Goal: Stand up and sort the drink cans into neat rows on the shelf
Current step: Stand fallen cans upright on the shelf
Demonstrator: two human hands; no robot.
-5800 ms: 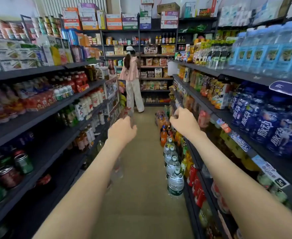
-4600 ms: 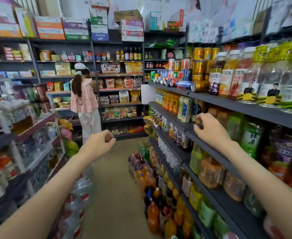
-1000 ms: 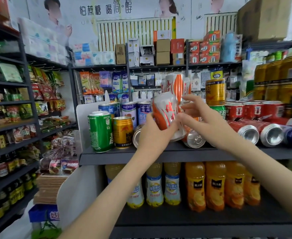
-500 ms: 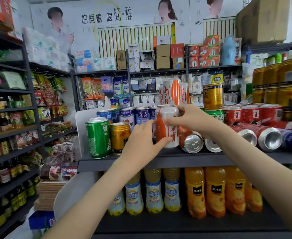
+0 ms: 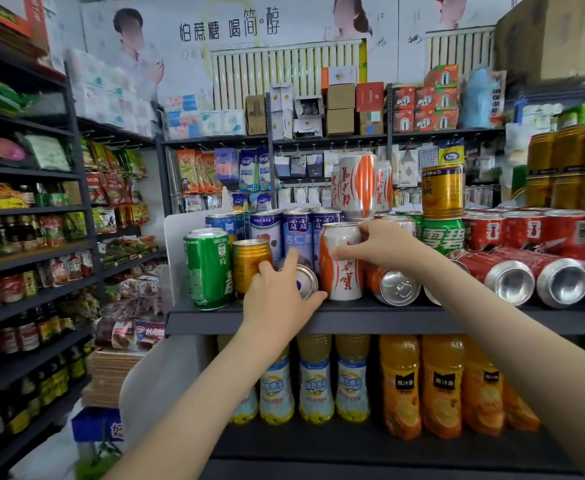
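Shop racks [image 5: 24, 258] flank a dark shelf [image 5: 353, 320] crowded with drink cans [image 5: 209, 268]

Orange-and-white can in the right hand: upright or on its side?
Upright. The orange-and-white drink can stands on its base on the dark shelf, rim on top, right hand gripping its upper part.
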